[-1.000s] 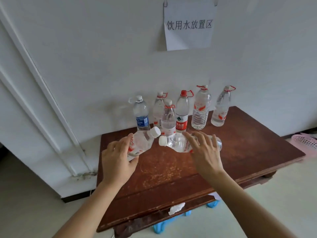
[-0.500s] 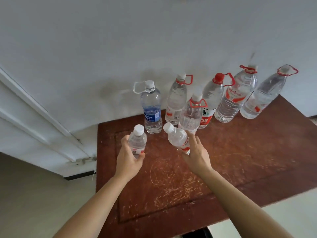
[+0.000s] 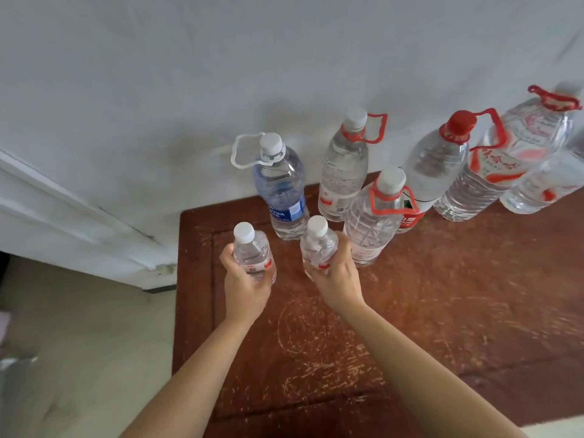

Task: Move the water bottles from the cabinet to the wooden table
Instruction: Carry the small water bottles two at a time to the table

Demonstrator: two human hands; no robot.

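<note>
**Right small bottle (image 3: 317, 245) brought upright; both small bottles held over wooden table (image 3: 442, 311)**

Since half a second ago the right small bottle has swung from a lean to upright. It now matches the left small bottle (image 3: 252, 254), which was already vertical. Both hands sit closer to the standing row than before.

Nearest the camera, two bare forearms reach forward over the scratched table top.

The left hand (image 3: 245, 289) grips the left small bottle from behind and below, fingers curled round its lower body. The white cap and shoulder stand clear above the hand.

The right hand (image 3: 336, 279) grips the right small bottle in the same way. Its thumb lies on the bottle's right side, and the cap rises above the fingers.

The two small bottles stand side by side, apart from each other, above the table's left rear part. Whether their bases touch the wood cannot be told.

Just beyond the left small bottle stands a blue-labelled bottle (image 3: 281, 191) with a white carry loop. Just beside the right hand stands a white-capped bottle with a red handle (image 3: 373, 222).

Behind these, against the white wall (image 3: 189, 74), the row runs rightward:
- a second red-handled bottle (image 3: 343, 172)
- a red-capped bottle (image 3: 436, 165)
- a ridged bottle with a red label (image 3: 474, 188)
- an end bottle (image 3: 537, 188), cut off by the frame edge
</note>
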